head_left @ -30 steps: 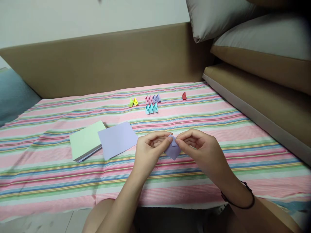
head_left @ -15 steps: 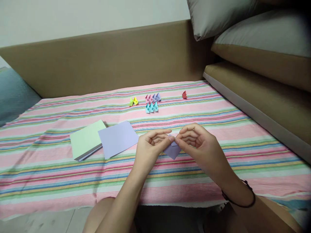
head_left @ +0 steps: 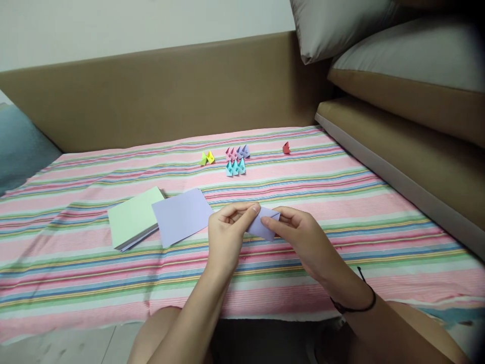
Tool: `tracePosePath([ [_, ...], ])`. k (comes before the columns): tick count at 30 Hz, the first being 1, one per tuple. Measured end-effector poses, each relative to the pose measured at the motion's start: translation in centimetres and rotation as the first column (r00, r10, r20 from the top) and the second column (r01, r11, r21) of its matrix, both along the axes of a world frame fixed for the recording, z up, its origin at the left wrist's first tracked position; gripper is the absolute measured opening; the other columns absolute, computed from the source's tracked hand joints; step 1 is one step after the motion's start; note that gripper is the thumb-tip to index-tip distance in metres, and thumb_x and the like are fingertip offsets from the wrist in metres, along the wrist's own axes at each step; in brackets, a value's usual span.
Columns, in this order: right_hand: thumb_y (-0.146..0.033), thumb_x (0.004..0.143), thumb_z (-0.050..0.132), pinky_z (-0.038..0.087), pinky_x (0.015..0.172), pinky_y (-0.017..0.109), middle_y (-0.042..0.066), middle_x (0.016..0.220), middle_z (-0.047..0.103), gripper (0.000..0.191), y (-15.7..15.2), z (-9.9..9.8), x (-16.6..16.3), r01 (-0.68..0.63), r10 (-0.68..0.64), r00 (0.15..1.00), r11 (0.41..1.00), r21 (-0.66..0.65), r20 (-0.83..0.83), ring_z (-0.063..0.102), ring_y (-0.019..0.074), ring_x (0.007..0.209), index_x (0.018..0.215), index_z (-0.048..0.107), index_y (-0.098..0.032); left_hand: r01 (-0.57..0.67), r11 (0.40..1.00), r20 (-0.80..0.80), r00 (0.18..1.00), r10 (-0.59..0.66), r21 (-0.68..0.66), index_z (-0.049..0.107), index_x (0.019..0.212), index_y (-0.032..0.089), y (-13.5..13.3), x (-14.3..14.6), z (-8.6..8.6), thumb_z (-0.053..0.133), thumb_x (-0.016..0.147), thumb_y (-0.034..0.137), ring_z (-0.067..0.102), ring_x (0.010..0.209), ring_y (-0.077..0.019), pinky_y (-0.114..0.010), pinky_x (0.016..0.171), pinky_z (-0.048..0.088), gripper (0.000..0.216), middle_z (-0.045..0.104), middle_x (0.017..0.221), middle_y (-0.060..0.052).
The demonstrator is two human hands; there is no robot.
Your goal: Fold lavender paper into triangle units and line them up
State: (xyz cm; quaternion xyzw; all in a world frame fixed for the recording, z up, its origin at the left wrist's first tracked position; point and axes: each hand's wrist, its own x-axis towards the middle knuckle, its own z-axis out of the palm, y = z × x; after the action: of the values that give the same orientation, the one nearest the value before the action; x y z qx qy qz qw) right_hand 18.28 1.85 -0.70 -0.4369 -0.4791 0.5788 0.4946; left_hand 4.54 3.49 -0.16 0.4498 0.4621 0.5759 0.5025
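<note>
A small folded piece of purple paper (head_left: pixel 261 230) is held in the air between my two hands, above the striped cloth. My left hand (head_left: pixel 232 225) pinches its upper left part, thumb on top and fingers behind. With thumb and fingers closed, my right hand (head_left: pixel 297 230) grips the right side; its thumb lies across the paper's face. A crease line runs near the upper right corner. Just left of my hands lies a flat sheet of purple paper (head_left: pixel 182 216), beside a stack of pale green paper (head_left: pixel 133 217).
Small folded paper pieces stand farther back: yellow ones (head_left: pixel 207 158), pink ones (head_left: pixel 231 153), purple ones (head_left: pixel 243 151), turquoise ones (head_left: pixel 235 168) and a red one (head_left: pixel 286 147). Stacked cushions (head_left: pixel 401 131) border the striped cloth (head_left: pixel 375 202) on the right; a brown backrest (head_left: pixel 170 96) rises behind.
The folded purple paper has turned and shifted slightly left. My right hand has moved left and lower, its thumb now over the paper's face; my left hand still pinches it.
</note>
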Motion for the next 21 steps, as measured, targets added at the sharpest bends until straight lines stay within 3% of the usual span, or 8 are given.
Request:
tracePosePath([
  [14,-0.043,0.078,0.066,0.050,0.065,0.029,0.001,0.071,0.064,0.025,0.24,-0.23,0.04,0.036,-0.039,0.999,0.997,0.072,0.038,0.060,0.0166,0.071,0.074,0.067,-0.019,-0.010,1.000,-0.010,1.000,0.010,0.007,0.075,0.074,0.018,0.07,-0.06,0.01,0.077,0.068,0.030,0.064,0.067,-0.0152,-0.025,0.061,0.050,0.014,0.073,0.072,-0.004],
  [21,-0.038,0.083,0.062,0.052,0.077,0.033,0.003,0.082,0.069,0.022,0.12,-0.02,0.21,-0.023,0.025,0.999,0.999,0.043,-0.042,0.063,0.0184,0.080,0.087,0.074,-0.019,-0.021,1.000,-0.009,1.000,0.021,0.010,0.075,0.073,0.017,0.07,-0.22,0.17,0.078,0.066,0.030,0.064,0.068,-0.0150,-0.024,0.061,0.049,0.015,0.073,0.071,-0.003],
])
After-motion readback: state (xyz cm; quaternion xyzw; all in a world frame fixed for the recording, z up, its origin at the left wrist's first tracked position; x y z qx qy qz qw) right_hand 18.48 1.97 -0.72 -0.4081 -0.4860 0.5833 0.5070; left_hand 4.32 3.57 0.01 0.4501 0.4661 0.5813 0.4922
